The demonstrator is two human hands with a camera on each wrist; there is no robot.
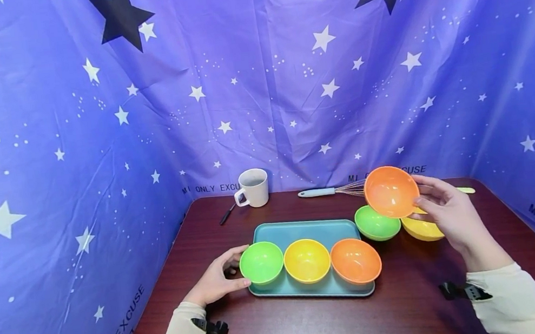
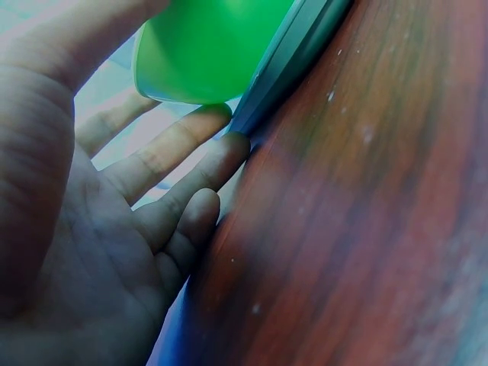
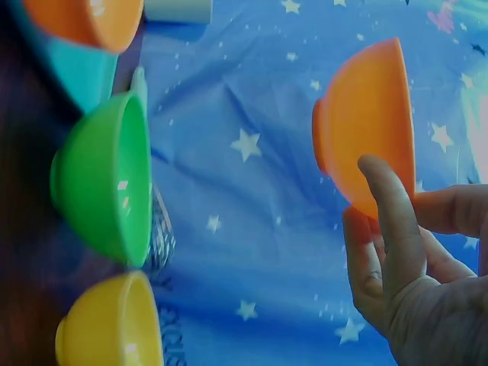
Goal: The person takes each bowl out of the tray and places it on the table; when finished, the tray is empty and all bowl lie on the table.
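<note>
My right hand [image 1: 454,218] holds an orange bowl [image 1: 391,192] by its rim, raised and tilted above the table. In the right wrist view, the thumb is at the rim of this bowl [image 3: 370,122] and fingers lie against its outer wall. My left hand [image 1: 222,275] rests against the left side of a green bowl [image 1: 261,263], its fingers loosely spread and the thumb at the near side. That bowl sits in a row with a yellow bowl [image 1: 307,261] and another orange bowl [image 1: 356,261] on the blue-green tray [image 1: 303,228].
Right of the tray stand a second green bowl [image 1: 378,223] and a second yellow bowl [image 1: 423,229], the latter partly hidden by my right hand. At the back are a white mug [image 1: 255,187], a dark pen-like thing [image 1: 227,215] and a whisk [image 1: 319,192]. A starry curtain [image 1: 261,108] encloses the table.
</note>
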